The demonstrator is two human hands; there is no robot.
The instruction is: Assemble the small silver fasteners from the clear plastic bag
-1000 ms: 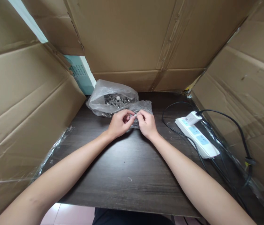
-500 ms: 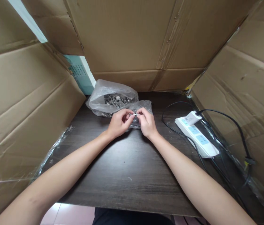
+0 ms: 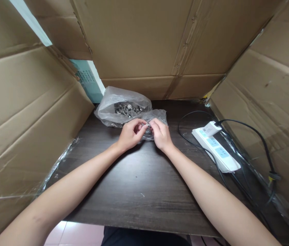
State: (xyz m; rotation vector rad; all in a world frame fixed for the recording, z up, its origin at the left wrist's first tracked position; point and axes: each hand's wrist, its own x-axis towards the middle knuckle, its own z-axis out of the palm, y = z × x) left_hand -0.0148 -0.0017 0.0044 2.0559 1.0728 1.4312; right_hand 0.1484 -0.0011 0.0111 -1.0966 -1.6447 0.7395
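Observation:
Between the fingertips of both hands is a small shiny metal part (image 3: 148, 125), too small to name exactly. My left hand (image 3: 132, 134) pinches it from the left with thumb and forefinger. From the right, my right hand (image 3: 161, 134) closes on its other end, covering much of it. Under and behind the hands lies a thin clear plastic bag (image 3: 159, 116). Just beyond my left hand, a larger clear bag (image 3: 108, 104) stands open with many small metal parts (image 3: 129, 109) inside.
A white power strip (image 3: 217, 150) with a plugged-in white adapter (image 3: 211, 129) lies on the right, black cables (image 3: 258, 131) around it. Cardboard walls (image 3: 139, 41) enclose the dark wooden table (image 3: 134, 191) at the back and both sides.
My right fingers have shifted slightly around the small metal part and now cover more of it. My left hand and the bags stay in place.

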